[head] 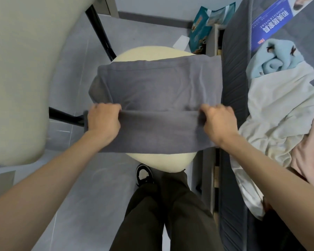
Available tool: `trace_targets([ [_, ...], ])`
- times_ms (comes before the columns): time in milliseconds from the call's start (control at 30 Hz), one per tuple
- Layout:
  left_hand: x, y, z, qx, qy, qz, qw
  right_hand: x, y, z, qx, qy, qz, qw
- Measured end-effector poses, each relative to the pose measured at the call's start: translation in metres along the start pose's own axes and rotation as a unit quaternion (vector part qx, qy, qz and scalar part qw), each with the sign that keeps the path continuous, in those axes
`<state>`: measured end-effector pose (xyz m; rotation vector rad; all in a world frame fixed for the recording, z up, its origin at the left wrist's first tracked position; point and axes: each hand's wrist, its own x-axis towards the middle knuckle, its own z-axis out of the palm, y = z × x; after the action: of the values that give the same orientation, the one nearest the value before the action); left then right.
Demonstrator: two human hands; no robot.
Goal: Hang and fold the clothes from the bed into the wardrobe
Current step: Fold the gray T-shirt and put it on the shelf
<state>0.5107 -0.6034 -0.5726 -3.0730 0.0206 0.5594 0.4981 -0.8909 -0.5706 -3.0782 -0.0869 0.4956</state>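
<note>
Fingers [114, 113] around folded grey garment [158, 84]

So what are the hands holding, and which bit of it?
The grey cloth on the stool. The left hand grips its folded edge at one end, the right hand the other.

Round cream padded stool [159, 161] on grey tiled floor [83, 187], carrying dark-grey folded cloth garment [158, 84]. It covers most of seat, overhangs L+R. Dark-grey quilted mattress [232, 87] just R of stool. On top: crumpled white fabric [279, 109] hanging over near edge, rolled light-blue fleece [277, 58] touching it at far side, pink garment [308, 156] at R edge, blue printed label [272, 24] at far end. Floor also: teal printed bag [201, 31], white paper slip [181, 41] beside it.
</note>
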Motion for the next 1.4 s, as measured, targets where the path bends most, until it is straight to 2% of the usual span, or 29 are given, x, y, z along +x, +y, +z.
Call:
trace_targets([
  [67, 0.01, 0.0, 0.005, -0.002, 0.054, -0.02, 0.998, 0.01, -0.002, 0.002, 0.015, 0.085, 0.015, 0.996],
  [167, 0.005, 0.008, 0.02, -0.046, 0.088, -0.007, 0.995, 0.006, -0.012, 0.012, 0.049, 0.098, 0.021, 0.994],
  [233, -0.012, 0.022, 0.038, -0.063, 0.085, 0.068, 0.992, -0.008, -0.023, 0.028, 0.054, 0.069, -0.013, 0.996],
  [300, -0.028, 0.034, 0.061, -0.046, -0.001, 0.135, 0.99, -0.026, -0.032, 0.048, 0.048, 0.013, -0.067, 0.997],
  [367, -0.035, 0.038, 0.087, -0.009, -0.091, 0.146, 0.985, -0.042, -0.034, 0.068, 0.026, -0.047, -0.103, 0.993],
  [433, -0.034, 0.035, 0.105, -0.003, -0.133, 0.136, 0.982, -0.048, -0.026, 0.085, 0.004, -0.084, -0.111, 0.99],
  [600, -0.028, 0.024, 0.115, 0.019, -0.07, 0.148, 0.986, -0.029, -0.006, 0.092, -0.005, -0.144, -0.112, 0.983],
  [733, -0.027, 0.018, 0.106, 0.043, -0.074, 0.164, 0.983, -0.026, -0.009, 0.085, -0.054, -0.139, -0.121, 0.981],
  [867, -0.032, 0.011, 0.098, 0.093, -0.082, 0.147, 0.981, -0.022, -0.009, 0.067, -0.06, -0.173, -0.122, 0.975],
  [933, -0.033, 0.012, 0.086, 0.09, -0.117, 0.126, 0.981, -0.017, -0.008, 0.053, -0.038, -0.191, -0.116, 0.974],
  [1067, -0.045, 0.014, 0.056, -0.008, -0.188, 0.085, 0.978, -0.016, -0.004, 0.018, 0.026, -0.174, -0.1, 0.979],
  [1133, -0.052, 0.01, 0.04, -0.063, -0.19, 0.061, 0.978, -0.018, -0.003, 0.003, 0.027, -0.192, -0.079, 0.978],
  [1233, -0.047, 0.008, 0.011, -0.068, -0.182, 0.012, 0.981, -0.01, -0.003, -0.016, 0.01, -0.218, -0.062, 0.974],
  [1300, -0.033, 0.006, -0.004, -0.097, -0.151, -0.028, 0.983, 0.004, -0.003, -0.025, 0.012, -0.186, -0.043, 0.981],
  [1400, 0.004, 0.007, -0.018, -0.117, -0.049, -0.077, 0.989, 0.031, -0.001, -0.034, 0.059, 0.012, -0.03, 0.998],
])
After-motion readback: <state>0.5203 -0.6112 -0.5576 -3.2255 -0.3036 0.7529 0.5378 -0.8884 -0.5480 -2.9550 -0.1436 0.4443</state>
